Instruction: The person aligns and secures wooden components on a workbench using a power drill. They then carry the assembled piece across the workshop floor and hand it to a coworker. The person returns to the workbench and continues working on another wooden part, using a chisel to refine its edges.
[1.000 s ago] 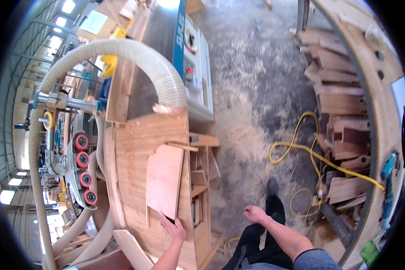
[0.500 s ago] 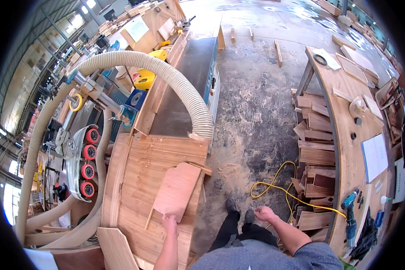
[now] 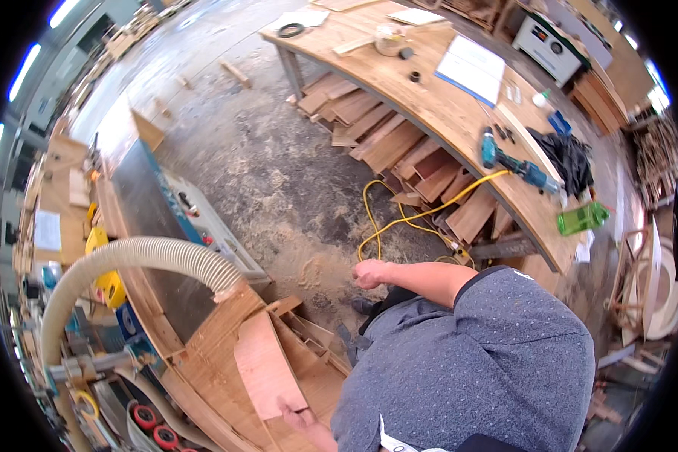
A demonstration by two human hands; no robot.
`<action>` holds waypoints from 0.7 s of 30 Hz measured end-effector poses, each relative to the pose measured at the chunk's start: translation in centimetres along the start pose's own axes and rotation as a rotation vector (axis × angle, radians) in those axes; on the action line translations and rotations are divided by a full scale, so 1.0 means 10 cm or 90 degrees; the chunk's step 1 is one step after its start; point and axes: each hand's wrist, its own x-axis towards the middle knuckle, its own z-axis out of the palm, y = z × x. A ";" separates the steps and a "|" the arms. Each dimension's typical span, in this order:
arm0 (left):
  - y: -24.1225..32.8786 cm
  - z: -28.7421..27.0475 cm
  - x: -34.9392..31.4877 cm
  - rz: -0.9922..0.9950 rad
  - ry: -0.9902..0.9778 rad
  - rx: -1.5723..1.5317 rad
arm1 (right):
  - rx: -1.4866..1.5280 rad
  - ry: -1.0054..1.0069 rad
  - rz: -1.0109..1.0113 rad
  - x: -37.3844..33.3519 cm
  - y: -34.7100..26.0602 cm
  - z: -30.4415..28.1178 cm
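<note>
My left hand is closed on the near edge of a thin, pinkish wooden panel. The panel lies over the wooden bench top, with a narrow strip of wood under its side. My right hand is held in front of my body above the floor, its fingers curled in and nothing visible in them. A ribbed dust hose arches over the bench and ends just beyond the panel.
To the right, a long worktable carries a blue-black cordless drill, a clipboard with paper and a green bottle. Stacked boards fill the space beneath it. A yellow cord loops down to the dusty floor.
My view and body have turned to the right, bringing more of the worktable into sight. The left hand stays at the panel's near edge; the right arm now bends across my front.
</note>
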 end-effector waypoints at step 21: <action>0.32 3.66 -0.91 0.086 -0.417 0.397 | 0.649 0.241 -0.165 -1.27 0.40 -1.44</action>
